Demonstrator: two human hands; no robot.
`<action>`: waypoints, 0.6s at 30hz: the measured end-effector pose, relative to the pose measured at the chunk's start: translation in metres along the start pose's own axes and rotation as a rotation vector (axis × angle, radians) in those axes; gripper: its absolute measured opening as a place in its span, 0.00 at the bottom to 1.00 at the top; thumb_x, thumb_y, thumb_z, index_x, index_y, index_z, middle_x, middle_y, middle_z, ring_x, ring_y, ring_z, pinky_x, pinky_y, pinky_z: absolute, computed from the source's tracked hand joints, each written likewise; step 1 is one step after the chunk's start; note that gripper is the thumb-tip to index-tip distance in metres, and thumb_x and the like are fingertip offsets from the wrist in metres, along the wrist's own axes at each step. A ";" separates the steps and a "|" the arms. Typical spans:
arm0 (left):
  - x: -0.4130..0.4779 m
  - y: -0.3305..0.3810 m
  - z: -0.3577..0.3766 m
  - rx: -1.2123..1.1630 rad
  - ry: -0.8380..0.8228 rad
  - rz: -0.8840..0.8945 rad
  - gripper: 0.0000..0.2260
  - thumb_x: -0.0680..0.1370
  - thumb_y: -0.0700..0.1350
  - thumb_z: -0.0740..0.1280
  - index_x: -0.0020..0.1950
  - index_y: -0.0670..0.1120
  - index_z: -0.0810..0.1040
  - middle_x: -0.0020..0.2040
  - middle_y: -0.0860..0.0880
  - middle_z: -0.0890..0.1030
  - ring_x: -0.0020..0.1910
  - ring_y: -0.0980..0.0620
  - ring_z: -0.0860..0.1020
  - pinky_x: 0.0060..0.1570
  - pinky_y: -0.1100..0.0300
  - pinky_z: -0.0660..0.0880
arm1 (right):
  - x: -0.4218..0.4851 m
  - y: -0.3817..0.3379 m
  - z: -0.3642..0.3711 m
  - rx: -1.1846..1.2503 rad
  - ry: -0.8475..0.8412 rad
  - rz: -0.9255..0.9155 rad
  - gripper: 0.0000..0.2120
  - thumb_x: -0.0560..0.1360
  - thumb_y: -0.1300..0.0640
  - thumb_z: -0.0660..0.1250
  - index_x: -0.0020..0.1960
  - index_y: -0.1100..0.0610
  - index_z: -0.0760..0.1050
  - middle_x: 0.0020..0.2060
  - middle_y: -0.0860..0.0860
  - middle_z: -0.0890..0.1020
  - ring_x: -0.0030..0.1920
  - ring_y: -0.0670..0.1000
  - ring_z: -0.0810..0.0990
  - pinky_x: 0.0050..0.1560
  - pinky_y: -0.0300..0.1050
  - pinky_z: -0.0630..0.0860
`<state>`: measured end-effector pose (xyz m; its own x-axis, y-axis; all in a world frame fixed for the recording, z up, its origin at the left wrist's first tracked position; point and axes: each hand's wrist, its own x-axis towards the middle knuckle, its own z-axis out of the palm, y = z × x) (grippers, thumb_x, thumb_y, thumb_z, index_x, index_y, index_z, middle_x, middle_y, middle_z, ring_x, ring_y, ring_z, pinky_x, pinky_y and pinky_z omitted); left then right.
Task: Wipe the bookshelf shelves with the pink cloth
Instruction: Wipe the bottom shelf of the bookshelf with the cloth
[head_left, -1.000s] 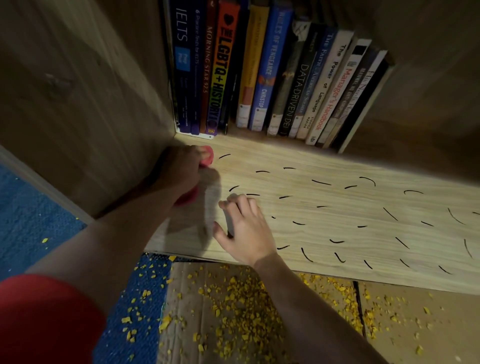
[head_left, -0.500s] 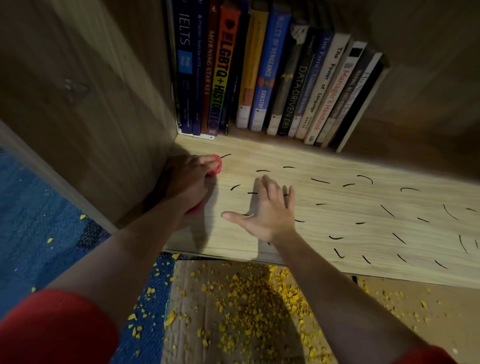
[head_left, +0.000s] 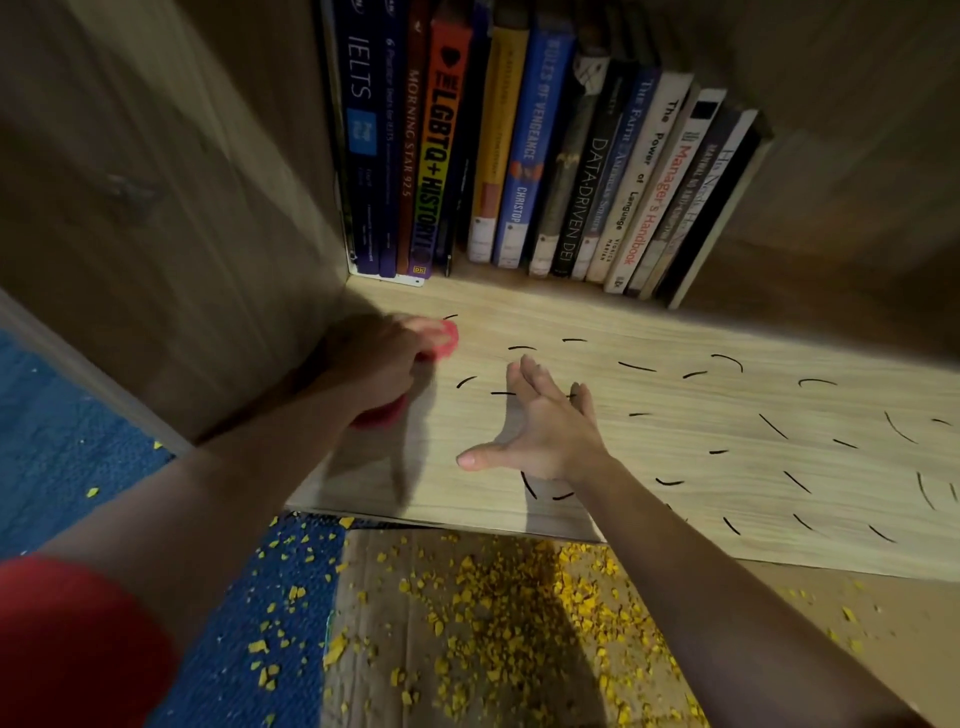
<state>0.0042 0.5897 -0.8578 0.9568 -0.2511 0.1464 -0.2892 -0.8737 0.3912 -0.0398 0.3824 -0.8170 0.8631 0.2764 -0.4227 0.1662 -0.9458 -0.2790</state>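
Observation:
My left hand grips the bunched pink cloth and presses it on the light wooden shelf, close to the shelf's left wall. The cloth shows only at my fingertips and under my palm. My right hand lies flat on the shelf with straight, spread fingers, just right of the left hand. Short black marks are scattered over the shelf surface around and to the right of my right hand.
A row of upright books fills the back of the shelf, the right ones leaning. The wooden side panel stands at left. Below the shelf's front edge lie cardboard with yellow crumbs and blue carpet.
My right hand went from curled near the front edge to flat and spread, reaching farther back on the shelf. My left hand with the cloth stayed by the left wall, shifting slightly.

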 end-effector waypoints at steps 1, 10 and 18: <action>0.010 -0.001 0.002 -0.042 0.024 -0.103 0.29 0.74 0.30 0.59 0.72 0.52 0.68 0.72 0.51 0.67 0.69 0.50 0.66 0.69 0.59 0.60 | 0.000 0.000 0.001 -0.001 0.002 0.005 0.58 0.62 0.31 0.70 0.77 0.53 0.41 0.76 0.47 0.39 0.75 0.45 0.37 0.73 0.56 0.32; 0.011 0.011 0.008 -0.106 -0.081 -0.033 0.26 0.74 0.29 0.59 0.69 0.49 0.71 0.72 0.54 0.67 0.70 0.53 0.65 0.72 0.58 0.59 | 0.003 0.003 0.005 0.048 0.026 0.011 0.59 0.60 0.30 0.70 0.77 0.51 0.42 0.76 0.45 0.39 0.75 0.43 0.39 0.72 0.57 0.32; 0.026 0.016 0.015 0.034 -0.157 -0.147 0.22 0.75 0.37 0.59 0.69 0.49 0.72 0.70 0.47 0.70 0.67 0.47 0.69 0.68 0.55 0.64 | 0.003 0.003 0.005 0.070 0.025 0.006 0.60 0.59 0.30 0.71 0.77 0.51 0.42 0.76 0.45 0.39 0.75 0.44 0.38 0.72 0.57 0.31</action>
<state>0.0246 0.5634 -0.8611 0.9822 -0.1798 -0.0543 -0.1479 -0.9186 0.3664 -0.0389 0.3814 -0.8234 0.8757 0.2654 -0.4035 0.1276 -0.9329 -0.3367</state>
